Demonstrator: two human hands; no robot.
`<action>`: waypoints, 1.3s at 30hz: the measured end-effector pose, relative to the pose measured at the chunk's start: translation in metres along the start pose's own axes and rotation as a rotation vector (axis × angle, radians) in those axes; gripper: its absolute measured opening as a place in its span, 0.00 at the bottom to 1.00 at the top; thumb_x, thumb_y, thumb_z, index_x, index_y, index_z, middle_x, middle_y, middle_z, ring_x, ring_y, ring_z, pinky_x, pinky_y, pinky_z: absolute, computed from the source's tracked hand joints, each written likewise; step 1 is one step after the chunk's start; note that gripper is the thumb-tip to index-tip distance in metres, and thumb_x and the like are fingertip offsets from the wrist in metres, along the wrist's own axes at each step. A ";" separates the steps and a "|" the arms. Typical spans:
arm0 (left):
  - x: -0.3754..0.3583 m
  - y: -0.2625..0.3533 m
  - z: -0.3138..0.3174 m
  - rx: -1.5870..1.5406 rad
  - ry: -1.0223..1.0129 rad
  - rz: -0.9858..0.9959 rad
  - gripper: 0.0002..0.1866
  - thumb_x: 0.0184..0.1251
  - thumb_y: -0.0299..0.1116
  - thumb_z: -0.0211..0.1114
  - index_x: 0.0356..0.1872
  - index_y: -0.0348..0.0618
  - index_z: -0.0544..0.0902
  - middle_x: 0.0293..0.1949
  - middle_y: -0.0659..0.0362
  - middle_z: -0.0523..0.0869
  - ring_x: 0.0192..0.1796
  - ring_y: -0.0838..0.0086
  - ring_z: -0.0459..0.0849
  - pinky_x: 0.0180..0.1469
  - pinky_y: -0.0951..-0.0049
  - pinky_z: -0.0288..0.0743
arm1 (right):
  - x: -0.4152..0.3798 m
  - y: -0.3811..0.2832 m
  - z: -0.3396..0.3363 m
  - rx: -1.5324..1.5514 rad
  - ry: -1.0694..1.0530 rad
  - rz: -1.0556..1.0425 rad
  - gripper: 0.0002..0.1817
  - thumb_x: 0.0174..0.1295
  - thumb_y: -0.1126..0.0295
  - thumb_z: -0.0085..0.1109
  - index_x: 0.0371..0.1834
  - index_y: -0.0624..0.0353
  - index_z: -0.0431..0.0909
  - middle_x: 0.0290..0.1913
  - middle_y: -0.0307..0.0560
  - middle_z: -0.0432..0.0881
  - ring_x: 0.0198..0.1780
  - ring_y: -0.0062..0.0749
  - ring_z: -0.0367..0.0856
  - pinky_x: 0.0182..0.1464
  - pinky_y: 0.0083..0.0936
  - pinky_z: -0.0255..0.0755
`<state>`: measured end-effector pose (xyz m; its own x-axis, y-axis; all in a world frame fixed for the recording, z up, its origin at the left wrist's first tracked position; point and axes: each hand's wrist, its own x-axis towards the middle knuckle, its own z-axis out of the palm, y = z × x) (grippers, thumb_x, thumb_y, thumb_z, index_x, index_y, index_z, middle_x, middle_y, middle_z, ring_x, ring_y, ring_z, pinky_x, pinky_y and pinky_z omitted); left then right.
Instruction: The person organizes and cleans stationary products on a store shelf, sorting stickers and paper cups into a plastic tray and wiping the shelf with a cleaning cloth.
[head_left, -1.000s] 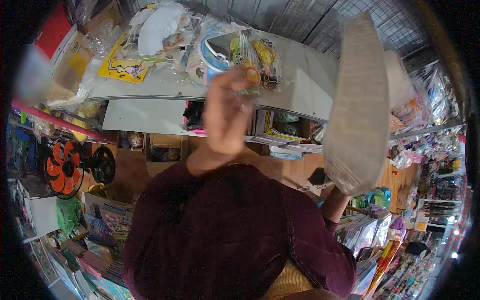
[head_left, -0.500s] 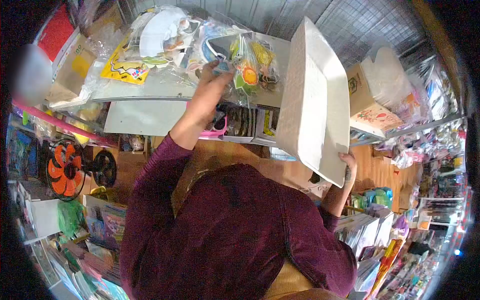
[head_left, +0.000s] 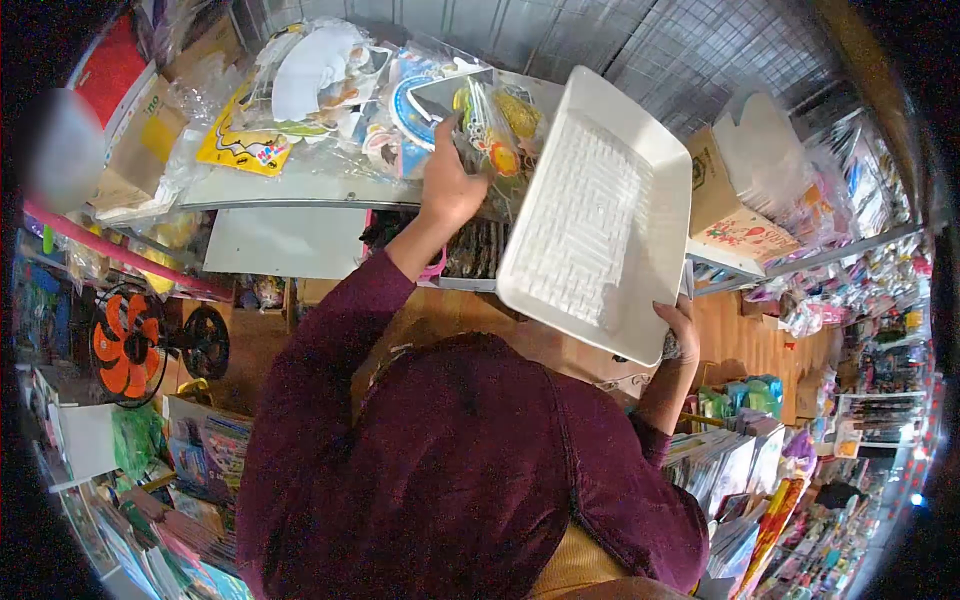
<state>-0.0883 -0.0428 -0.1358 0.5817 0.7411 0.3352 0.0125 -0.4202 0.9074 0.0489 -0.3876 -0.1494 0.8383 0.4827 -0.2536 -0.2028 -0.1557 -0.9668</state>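
Note:
My right hand (head_left: 680,328) grips the near right edge of a white plastic basket (head_left: 590,215) with a woven pattern on its floor. The basket is tilted, its bare inside turned towards me, and nothing lies in it. On the shelf to its left, my left hand (head_left: 455,188) is closed on a clear plastic packet (head_left: 487,112) of colourful cut-outs, thumb on the right and a finger reaching up its left side. Some of its fingers are hidden. Beside it lie more packets of cut-outs (head_left: 412,105) and a yellow packet (head_left: 240,140).
The grey shelf (head_left: 300,187) runs along a metal wall. A cardboard box (head_left: 745,235) stands right of the basket, another box (head_left: 140,145) at far left. An orange-bladed fan (head_left: 127,343) stands low on the left. Books and packaged goods (head_left: 715,460) fill racks behind on the right.
The basket has tipped so its inside faces me more, and its upper end has come lower and left. My left hand has shifted slightly right and down among the packets.

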 end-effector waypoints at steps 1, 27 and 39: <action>0.000 0.001 0.000 0.020 0.004 0.008 0.36 0.44 0.20 0.64 0.59 0.38 0.60 0.48 0.48 0.75 0.52 0.64 0.75 0.52 0.72 0.68 | 0.000 -0.002 0.001 -0.018 -0.027 0.013 0.23 0.45 0.69 0.57 0.46 0.68 0.72 0.38 0.48 0.77 0.39 0.32 0.74 0.41 0.25 0.67; 0.031 0.104 -0.018 0.147 -0.505 0.558 0.23 0.53 0.30 0.63 0.51 0.37 0.71 0.48 0.48 0.77 0.48 0.60 0.77 0.51 0.66 0.72 | -0.006 -0.003 -0.016 -0.095 -0.019 -0.002 0.19 0.47 0.71 0.57 0.44 0.67 0.74 0.39 0.46 0.77 0.39 0.28 0.74 0.42 0.23 0.67; 0.154 0.042 0.068 1.216 -0.990 0.645 0.35 0.36 0.31 0.72 0.53 0.43 0.71 0.58 0.51 0.70 0.59 0.57 0.68 0.57 0.61 0.66 | -0.019 -0.013 0.004 -0.046 0.041 -0.034 0.22 0.48 0.72 0.56 0.48 0.67 0.71 0.42 0.48 0.77 0.42 0.30 0.74 0.45 0.23 0.67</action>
<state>0.0572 0.0178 -0.0639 0.9836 -0.0882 -0.1571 -0.1145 -0.9793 -0.1669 0.0335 -0.3912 -0.1318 0.8644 0.4532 -0.2178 -0.1507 -0.1796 -0.9721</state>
